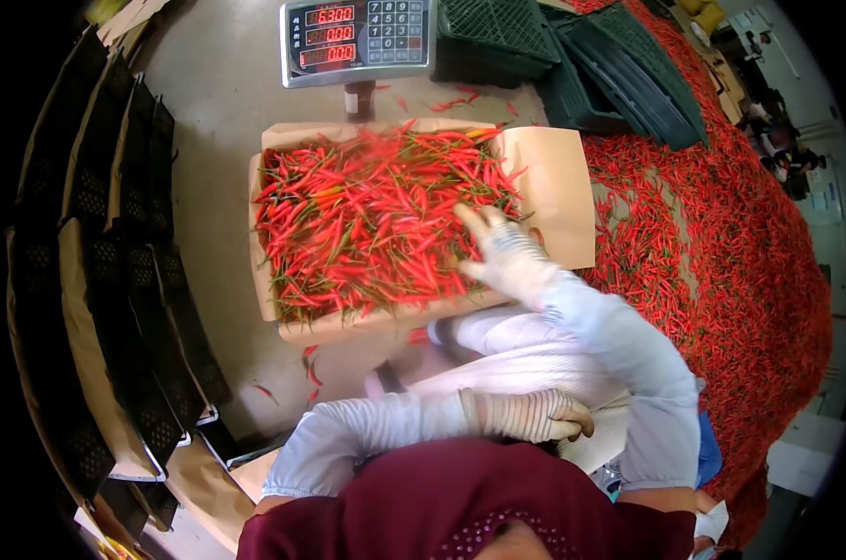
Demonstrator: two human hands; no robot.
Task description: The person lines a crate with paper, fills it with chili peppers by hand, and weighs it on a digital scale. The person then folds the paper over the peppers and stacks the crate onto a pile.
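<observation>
My gloved right hand (512,259), fingers spread apart, is at the right edge of the red chili peppers (367,224) in a paper-lined crate (552,198). My gloved left hand (533,415) is near my torso, fingers curled together. Digital scale display (358,42): beyond the right hand, to its left.

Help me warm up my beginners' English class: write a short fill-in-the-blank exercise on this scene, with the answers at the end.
The chili peppers in front of the scale fill a container lined with brown ____.
The gloved hand reaching to these peppers is the person's ____ one.
The lit digits on the scale are ____.
The crates beside the scale are dark ____.

Missing words, in order: paper; right; red; green.
</observation>
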